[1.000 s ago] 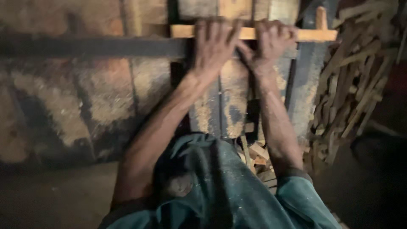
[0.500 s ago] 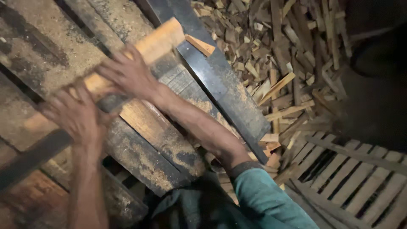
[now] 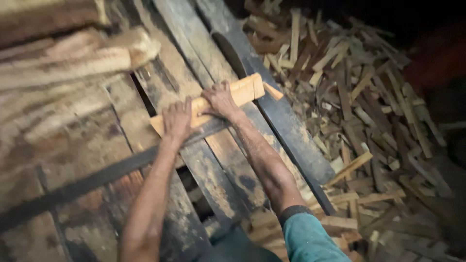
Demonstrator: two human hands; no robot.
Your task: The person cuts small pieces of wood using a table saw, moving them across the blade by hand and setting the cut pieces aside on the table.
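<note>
A pale wooden block [image 3: 245,90] lies across a worn plank table [image 3: 92,160], against a dark metal bar [image 3: 97,177] that crosses the table. My left hand [image 3: 176,120] presses flat on the block's near end. My right hand [image 3: 221,99] grips its middle. The block's far end reaches a dark metal rail [image 3: 286,131], where a round saw blade [image 3: 229,52] stands in a slot. A small offcut [image 3: 273,91] pokes out beside the block's end.
A large heap of cut wood sticks [image 3: 354,87] covers the floor on the right. Rough logs or timbers [image 3: 73,58] lie on the table's upper left. A gap [image 3: 194,189] opens between planks near my arms.
The view has swung and pulled back. Both hands have stayed on the block, which has slid along the bar toward the blade and rail.
</note>
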